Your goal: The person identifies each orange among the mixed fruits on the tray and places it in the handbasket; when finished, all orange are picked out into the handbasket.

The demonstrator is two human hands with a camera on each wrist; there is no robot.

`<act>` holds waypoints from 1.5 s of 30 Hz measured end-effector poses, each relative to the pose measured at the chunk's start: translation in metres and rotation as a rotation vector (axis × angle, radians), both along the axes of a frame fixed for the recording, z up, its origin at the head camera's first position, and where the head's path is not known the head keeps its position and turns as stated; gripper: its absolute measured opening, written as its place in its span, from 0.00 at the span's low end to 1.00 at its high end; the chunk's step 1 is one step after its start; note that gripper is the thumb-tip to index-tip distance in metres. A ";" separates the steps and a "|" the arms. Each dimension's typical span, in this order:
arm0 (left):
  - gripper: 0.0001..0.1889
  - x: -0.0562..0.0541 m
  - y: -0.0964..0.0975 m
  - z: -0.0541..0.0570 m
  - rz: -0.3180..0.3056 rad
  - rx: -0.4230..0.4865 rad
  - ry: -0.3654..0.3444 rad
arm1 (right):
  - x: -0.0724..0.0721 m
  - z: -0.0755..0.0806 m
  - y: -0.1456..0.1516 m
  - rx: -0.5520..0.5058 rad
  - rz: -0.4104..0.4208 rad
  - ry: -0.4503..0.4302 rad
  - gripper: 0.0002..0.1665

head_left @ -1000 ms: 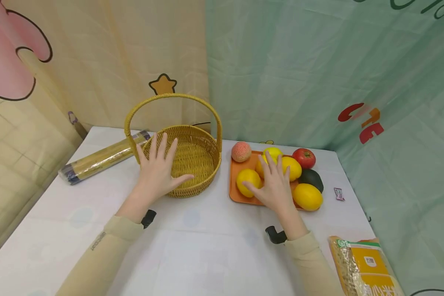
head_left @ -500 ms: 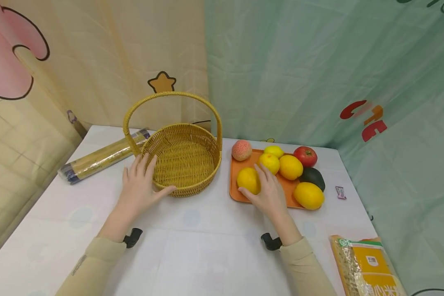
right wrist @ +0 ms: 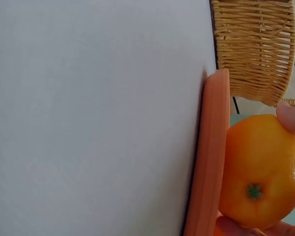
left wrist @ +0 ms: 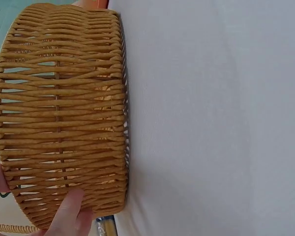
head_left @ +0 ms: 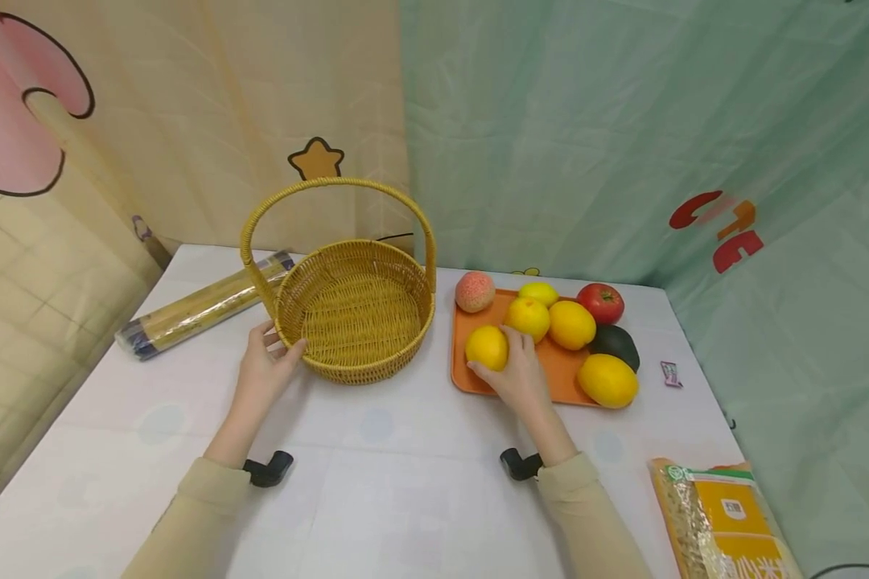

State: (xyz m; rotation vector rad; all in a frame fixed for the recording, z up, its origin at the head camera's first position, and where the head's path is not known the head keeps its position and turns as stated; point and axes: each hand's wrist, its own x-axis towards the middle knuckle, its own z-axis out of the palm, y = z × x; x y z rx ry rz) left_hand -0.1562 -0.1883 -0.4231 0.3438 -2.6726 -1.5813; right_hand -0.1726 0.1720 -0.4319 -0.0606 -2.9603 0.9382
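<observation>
A round wicker basket (head_left: 362,373) with a tall arched handle stands at the middle left of the table. My left hand (head_left: 259,376) grips its near left side, thumb at the rim and fingers against the woven outer wall (left wrist: 64,123). On the left part of the orange-brown tray (head_left: 561,381), my right hand (head_left: 523,381) holds an orange (head_left: 485,347), thumb on its near side and fingers round the far right. The right wrist view shows the green stem mark of this orange (right wrist: 265,167) close by the tray's rim (right wrist: 211,152); some fingers are cut off there.
Around the tray lie a peach (head_left: 475,291), a lemon (head_left: 539,293), more yellow fruit (head_left: 572,325), a red apple (head_left: 600,303) and a dark green fruit (head_left: 615,347). A wrapped roll (head_left: 203,304), small packet (head_left: 670,374) and grain bag (head_left: 724,515) flank them.
My left hand has come back from over the basket and down onto its left side. The right hand has lowered from above the fruit and closed round the orange.
</observation>
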 end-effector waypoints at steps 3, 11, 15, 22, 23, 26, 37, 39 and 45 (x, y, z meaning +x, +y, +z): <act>0.38 -0.002 0.001 0.002 0.023 0.123 -0.052 | -0.002 -0.002 -0.003 -0.067 -0.035 -0.006 0.48; 0.36 -0.001 0.003 0.003 0.059 0.216 -0.049 | -0.002 0.015 -0.014 -0.215 -0.059 0.031 0.48; 0.35 0.002 0.005 0.004 0.063 0.228 -0.044 | -0.001 0.038 -0.031 -0.303 0.013 0.106 0.48; 0.35 0.010 0.007 0.003 0.070 0.245 -0.056 | -0.011 0.052 -0.084 -0.361 0.210 0.130 0.46; 0.35 0.011 0.007 0.003 0.070 0.248 -0.054 | -0.013 0.051 -0.093 -0.354 0.233 0.126 0.46; 0.34 0.012 0.007 0.002 0.064 0.246 -0.053 | -0.018 0.047 -0.119 -0.303 0.307 0.117 0.45; 0.36 0.018 0.005 0.003 0.030 0.290 -0.088 | -0.030 0.030 -0.189 -0.139 0.466 -0.046 0.46; 0.36 0.019 0.004 0.002 0.032 0.315 -0.088 | -0.033 0.029 -0.195 -0.119 0.472 -0.073 0.46; 0.36 0.020 0.004 -0.001 0.051 0.342 -0.082 | -0.041 0.025 -0.210 -0.090 0.462 -0.120 0.46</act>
